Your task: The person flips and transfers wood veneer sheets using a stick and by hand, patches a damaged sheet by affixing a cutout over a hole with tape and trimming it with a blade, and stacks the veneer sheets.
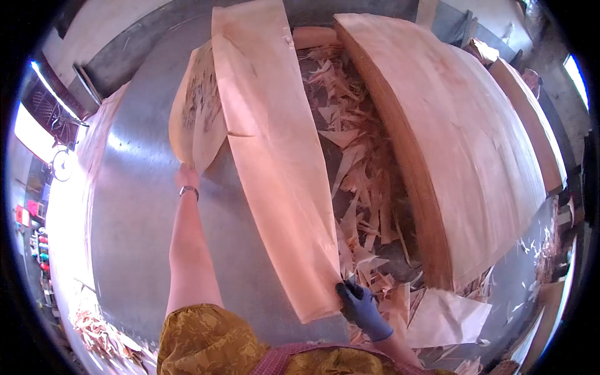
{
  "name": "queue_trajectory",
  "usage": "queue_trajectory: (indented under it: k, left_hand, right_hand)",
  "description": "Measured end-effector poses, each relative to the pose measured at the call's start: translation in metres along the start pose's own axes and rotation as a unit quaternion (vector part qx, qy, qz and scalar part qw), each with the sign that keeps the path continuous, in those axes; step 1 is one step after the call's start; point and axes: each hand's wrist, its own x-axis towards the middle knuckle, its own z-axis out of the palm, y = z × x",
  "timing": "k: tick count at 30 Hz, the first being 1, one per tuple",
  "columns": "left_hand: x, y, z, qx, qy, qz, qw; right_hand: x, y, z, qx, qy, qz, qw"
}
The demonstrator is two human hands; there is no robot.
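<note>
I look at the wide grey table (134,206) with the person standing at six o'clock. The long thin wooden sheet (275,169) lies across the middle, from twelve o'clock down to near five. At five o'clock, the right hand (365,312), in a blue-grey glove, has its fingers closed on the near right corner of this sheet. The left hand (187,175), bare and with a watch (188,190) on the wrist, is stretched out toward nine o'clock; its fingers pinch the lower tip of the rough-marked piece (201,106), which lies at ten o'clock. This piece meets the long sheet's left edge, but I cannot tell if they are joined. At two o'clock stands the thick stack (462,144) of sheets, and torn scraps (359,181) fill the space between it and the long sheet.
</note>
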Motion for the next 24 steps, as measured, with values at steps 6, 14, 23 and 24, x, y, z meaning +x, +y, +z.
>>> queue_trajectory:
  k: [6, 14, 23, 24]
  left_hand:
    - [-0.048, 0.008, -0.021, 0.124, 0.054, 0.135, 0.982]
    - [-0.110, -0.096, -0.058, 0.169, 0.005, 0.036, 0.985]
    - [-0.391, -0.047, -0.124, 0.026, 0.170, 0.067, 0.983]
    - [-0.437, -0.016, -0.128, -0.015, 0.129, 0.080, 0.988]
  right_hand:
    - [-0.051, -0.067, -0.038, 0.299, 0.076, 0.083, 0.948]
    - [-0.086, -0.009, -0.152, 0.350, 0.169, 0.030, 0.921]
    - [-0.175, 0.037, -0.348, 0.376, 0.228, -0.066, 0.896]
    - [-0.186, 0.040, -0.369, 0.357, 0.282, -0.049, 0.889]
